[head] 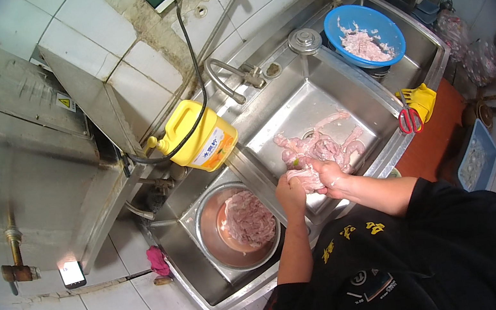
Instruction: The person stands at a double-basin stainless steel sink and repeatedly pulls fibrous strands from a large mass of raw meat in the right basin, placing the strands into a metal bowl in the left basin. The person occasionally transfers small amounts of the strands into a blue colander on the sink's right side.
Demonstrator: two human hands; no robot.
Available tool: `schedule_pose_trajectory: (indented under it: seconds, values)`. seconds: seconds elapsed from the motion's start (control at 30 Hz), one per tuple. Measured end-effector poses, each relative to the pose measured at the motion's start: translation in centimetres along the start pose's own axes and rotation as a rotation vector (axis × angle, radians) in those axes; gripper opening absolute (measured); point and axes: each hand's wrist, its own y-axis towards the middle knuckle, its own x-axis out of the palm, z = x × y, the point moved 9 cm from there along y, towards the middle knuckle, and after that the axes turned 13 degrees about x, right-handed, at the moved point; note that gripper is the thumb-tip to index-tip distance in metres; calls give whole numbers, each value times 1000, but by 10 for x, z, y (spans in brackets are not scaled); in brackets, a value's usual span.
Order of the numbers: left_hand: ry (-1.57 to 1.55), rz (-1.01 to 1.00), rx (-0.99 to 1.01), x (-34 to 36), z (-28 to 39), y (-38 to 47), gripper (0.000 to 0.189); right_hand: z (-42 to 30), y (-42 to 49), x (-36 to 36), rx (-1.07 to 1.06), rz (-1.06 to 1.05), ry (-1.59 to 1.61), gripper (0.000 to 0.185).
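Both my hands are over the near side of the middle basin of a stainless steel sink (pixel 266 145). My left hand (pixel 291 193) and my right hand (pixel 331 177) grip one piece of pale pink raw meat (pixel 305 179) between them. Beyond them, a heap of raw meat (pixel 325 148) lies on the basin floor around the drain, with a small green bit on it. In the left basin stands a round metal bowl (pixel 209 231) holding more raw meat (pixel 249 220). A blue plastic bowl (pixel 334 19) with pale scraps (pixel 364 44) sits over the right basin.
A yellow detergent jug (pixel 198 133) stands behind the left basin, beneath a hanging black cable (pixel 200 65). A faucet (pixel 226 80) reaches over the sink's back ledge. Red-handled scissors (pixel 410 119) and yellow rubber gloves (pixel 422 100) rest at the right rim. A blue crate (pixel 477 157) stands lower right.
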Motion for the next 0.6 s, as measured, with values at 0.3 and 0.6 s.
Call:
schedule_pose_trajectory:
  seconds: [0.3, 0.6]
  values:
    - [-1117, -37, -411, 31, -10, -14, 36, -8, -2, -8, 97, -73, -115, 35]
    - [-1006, 28, -465, 47, -18, -27, 27, -20, -6, -10, -114, 128, -241, 32]
